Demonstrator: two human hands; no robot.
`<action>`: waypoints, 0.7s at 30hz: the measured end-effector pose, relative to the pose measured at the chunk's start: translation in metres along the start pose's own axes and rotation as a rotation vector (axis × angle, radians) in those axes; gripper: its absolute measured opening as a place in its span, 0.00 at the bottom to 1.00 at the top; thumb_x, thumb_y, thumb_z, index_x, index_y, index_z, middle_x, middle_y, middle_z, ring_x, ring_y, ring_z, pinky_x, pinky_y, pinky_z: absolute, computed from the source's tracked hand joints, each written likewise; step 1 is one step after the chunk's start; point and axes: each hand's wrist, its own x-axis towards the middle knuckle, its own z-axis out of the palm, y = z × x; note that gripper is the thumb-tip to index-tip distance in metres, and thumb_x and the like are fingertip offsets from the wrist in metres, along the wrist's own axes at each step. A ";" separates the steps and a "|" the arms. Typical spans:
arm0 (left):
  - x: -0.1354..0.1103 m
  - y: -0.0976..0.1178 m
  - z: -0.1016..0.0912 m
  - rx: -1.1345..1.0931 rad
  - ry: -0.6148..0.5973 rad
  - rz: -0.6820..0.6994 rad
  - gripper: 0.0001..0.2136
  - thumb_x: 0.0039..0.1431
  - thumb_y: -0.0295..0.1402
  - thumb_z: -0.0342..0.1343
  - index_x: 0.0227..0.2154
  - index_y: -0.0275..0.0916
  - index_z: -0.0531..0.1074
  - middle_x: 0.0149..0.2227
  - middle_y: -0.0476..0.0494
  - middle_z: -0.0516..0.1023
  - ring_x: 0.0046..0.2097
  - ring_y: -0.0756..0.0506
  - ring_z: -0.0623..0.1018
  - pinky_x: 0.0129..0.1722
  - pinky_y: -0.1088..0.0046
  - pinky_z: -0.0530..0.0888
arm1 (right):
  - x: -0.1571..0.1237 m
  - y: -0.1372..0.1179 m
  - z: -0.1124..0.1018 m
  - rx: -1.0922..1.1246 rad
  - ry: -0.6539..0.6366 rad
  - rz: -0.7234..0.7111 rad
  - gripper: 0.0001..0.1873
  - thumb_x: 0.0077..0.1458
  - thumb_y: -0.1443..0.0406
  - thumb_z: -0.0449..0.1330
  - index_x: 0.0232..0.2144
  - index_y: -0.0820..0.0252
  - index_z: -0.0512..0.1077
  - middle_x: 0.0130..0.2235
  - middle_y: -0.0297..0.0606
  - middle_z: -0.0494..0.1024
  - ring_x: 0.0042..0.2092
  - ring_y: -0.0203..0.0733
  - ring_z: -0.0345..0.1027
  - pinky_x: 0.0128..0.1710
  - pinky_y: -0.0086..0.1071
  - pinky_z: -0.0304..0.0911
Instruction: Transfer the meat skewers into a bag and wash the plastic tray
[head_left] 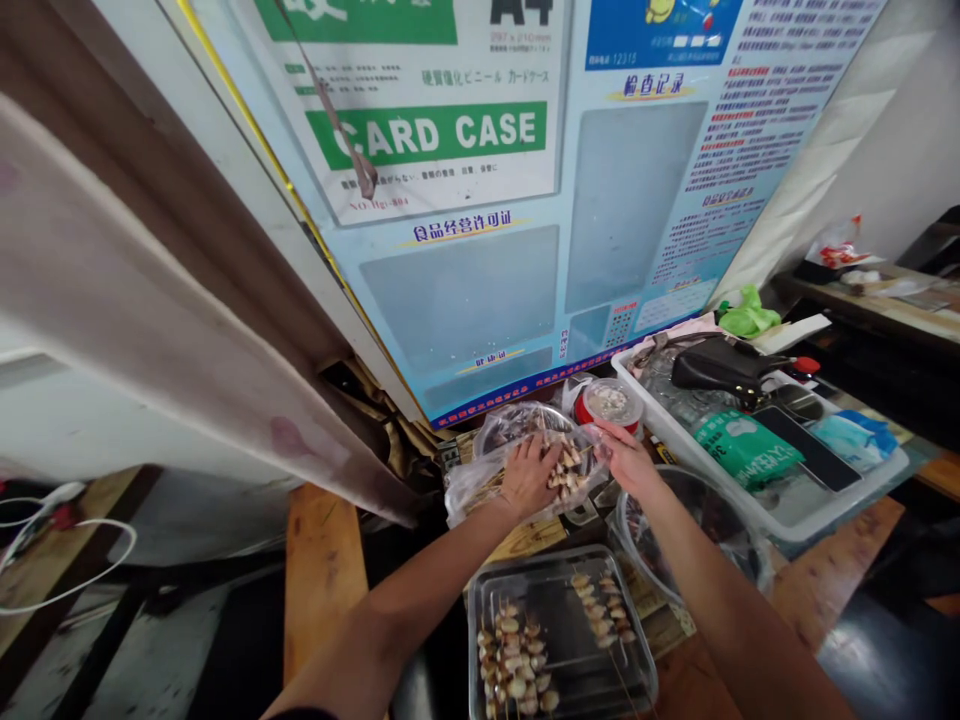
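Observation:
My left hand (527, 474) reaches into a clear plastic bag (480, 478) and its fingers close on a bundle of meat skewers (568, 470) inside it. My right hand (624, 455) pinches the bag's right edge, next to a red tub (609, 402) with a clear lid. Nearer to me lies a metal tray (559, 610) holding several skewers (514, 660) at its near left and one skewer (600, 608) near its middle. A clear round bowl (739, 545) stands under my right forearm.
A white plastic bin (840, 500) at the right holds a black pouch (720, 365), a green packet (746, 447) and other items. A large printed board (525, 200) leans against the wall behind. A wooden bench (322, 560) is at the left, with white cables (60, 540) beyond it.

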 end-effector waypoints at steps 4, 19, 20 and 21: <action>-0.002 0.000 -0.005 -0.054 0.012 0.051 0.38 0.56 0.49 0.63 0.68 0.44 0.62 0.71 0.29 0.57 0.68 0.26 0.62 0.64 0.45 0.62 | -0.005 -0.004 -0.002 0.002 -0.033 0.004 0.26 0.36 0.61 0.76 0.41 0.54 0.81 0.44 0.37 0.84 0.39 0.37 0.74 0.35 0.27 0.68; 0.042 -0.002 -0.012 -0.340 -0.177 -0.116 0.47 0.49 0.49 0.68 0.69 0.36 0.57 0.70 0.27 0.61 0.69 0.30 0.64 0.67 0.55 0.64 | -0.003 -0.004 -0.003 -0.088 -0.024 -0.015 0.26 0.35 0.57 0.76 0.40 0.56 0.81 0.32 0.35 0.81 0.32 0.37 0.70 0.31 0.30 0.64; 0.045 -0.001 -0.012 -0.337 -0.203 -0.108 0.44 0.49 0.46 0.68 0.67 0.35 0.60 0.67 0.28 0.65 0.67 0.30 0.68 0.65 0.56 0.67 | -0.002 -0.005 -0.003 -0.116 -0.031 -0.020 0.27 0.35 0.57 0.76 0.41 0.56 0.81 0.31 0.33 0.79 0.31 0.36 0.69 0.33 0.30 0.65; 0.048 -0.001 -0.011 -0.331 -0.209 -0.089 0.38 0.50 0.43 0.68 0.63 0.35 0.66 0.63 0.29 0.71 0.63 0.32 0.72 0.63 0.58 0.69 | -0.001 -0.005 -0.002 -0.176 -0.031 -0.027 0.27 0.35 0.59 0.76 0.42 0.56 0.80 0.30 0.32 0.78 0.31 0.36 0.68 0.35 0.31 0.67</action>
